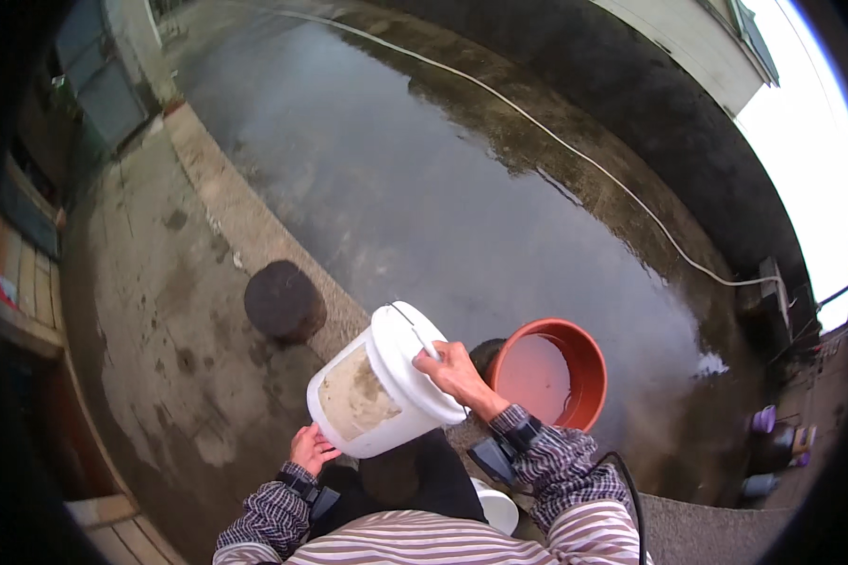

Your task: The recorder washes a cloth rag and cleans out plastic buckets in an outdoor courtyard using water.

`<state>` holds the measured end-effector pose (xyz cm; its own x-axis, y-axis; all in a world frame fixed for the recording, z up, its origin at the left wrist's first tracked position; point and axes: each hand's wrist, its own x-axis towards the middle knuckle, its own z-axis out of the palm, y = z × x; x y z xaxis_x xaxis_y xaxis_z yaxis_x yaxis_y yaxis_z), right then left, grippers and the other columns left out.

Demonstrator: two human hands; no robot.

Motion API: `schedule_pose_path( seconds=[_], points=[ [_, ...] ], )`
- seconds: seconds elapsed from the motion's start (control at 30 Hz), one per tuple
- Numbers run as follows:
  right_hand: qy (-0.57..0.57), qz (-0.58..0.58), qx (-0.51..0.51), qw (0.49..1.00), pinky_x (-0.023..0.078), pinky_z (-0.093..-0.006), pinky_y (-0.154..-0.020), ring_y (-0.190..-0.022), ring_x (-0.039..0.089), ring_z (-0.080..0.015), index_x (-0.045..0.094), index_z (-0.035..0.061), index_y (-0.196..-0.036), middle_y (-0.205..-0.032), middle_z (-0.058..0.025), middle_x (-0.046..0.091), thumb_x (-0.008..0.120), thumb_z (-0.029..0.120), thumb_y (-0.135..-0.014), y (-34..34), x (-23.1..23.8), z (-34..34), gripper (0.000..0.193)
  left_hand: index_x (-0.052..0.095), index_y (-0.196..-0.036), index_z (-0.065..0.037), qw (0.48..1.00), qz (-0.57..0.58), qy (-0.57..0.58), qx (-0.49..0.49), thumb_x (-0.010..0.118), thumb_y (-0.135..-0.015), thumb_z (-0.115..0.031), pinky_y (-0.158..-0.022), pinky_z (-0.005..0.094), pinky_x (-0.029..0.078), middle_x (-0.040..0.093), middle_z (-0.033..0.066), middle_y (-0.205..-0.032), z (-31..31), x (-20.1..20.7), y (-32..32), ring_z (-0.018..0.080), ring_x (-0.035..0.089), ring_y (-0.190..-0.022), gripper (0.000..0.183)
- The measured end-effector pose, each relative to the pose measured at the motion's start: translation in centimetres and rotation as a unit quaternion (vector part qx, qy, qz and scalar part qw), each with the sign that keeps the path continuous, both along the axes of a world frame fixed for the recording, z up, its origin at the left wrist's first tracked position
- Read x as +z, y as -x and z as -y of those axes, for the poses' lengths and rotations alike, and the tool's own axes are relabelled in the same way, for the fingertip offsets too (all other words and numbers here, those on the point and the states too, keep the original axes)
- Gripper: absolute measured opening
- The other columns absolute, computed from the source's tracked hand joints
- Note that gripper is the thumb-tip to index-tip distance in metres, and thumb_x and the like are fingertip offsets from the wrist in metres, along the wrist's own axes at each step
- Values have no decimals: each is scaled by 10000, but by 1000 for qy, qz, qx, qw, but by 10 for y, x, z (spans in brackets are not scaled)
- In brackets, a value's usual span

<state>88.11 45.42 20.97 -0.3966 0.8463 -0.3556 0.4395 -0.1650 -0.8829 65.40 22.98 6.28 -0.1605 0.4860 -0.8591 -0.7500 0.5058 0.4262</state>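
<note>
A white plastic bucket [379,384] with mud smeared on its side is held tipped on its side in front of me. My left hand [309,448] supports its bottom from below. My right hand [454,375] grips its rim and the thin wire handle at the top. Just to the right of the bucket stands an orange-red basin [575,353] holding murky water, on the concrete ledge beside the pond. What the bucket's mouth holds cannot be seen.
A concrete curb [245,221] runs diagonally between the paved ground on the left and a wide flooded area [462,179]. A dark round stump-like block [283,301] sits on the curb. A white hose [575,155] crosses the far bank. A small white bowl [497,508] lies near my body.
</note>
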Motion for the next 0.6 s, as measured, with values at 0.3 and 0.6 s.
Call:
schedule_pose_path(
  seconds=[0.3,0.6],
  points=[
    [-183,-35,-221,957,443,-358,-574,-592,570,-288,591,-16,-721,-634,-192,571,529,270,-665,-67,-70,-92,297,471,-869,-71,975,-109,-162,-109,527,-797,-187,-708,476,471,541,90,-770,-167,75,-50,232,552,-760,148],
    [-362,-166,-364,842,354,-250,-474,-535,408,-70,504,-29,-651,-561,-5,474,535,117,-716,-59,-47,-82,162,533,-1005,28,787,-302,-494,-212,543,-752,-37,-726,250,436,546,52,-864,-186,180,-117,125,533,-806,261]
  ],
)
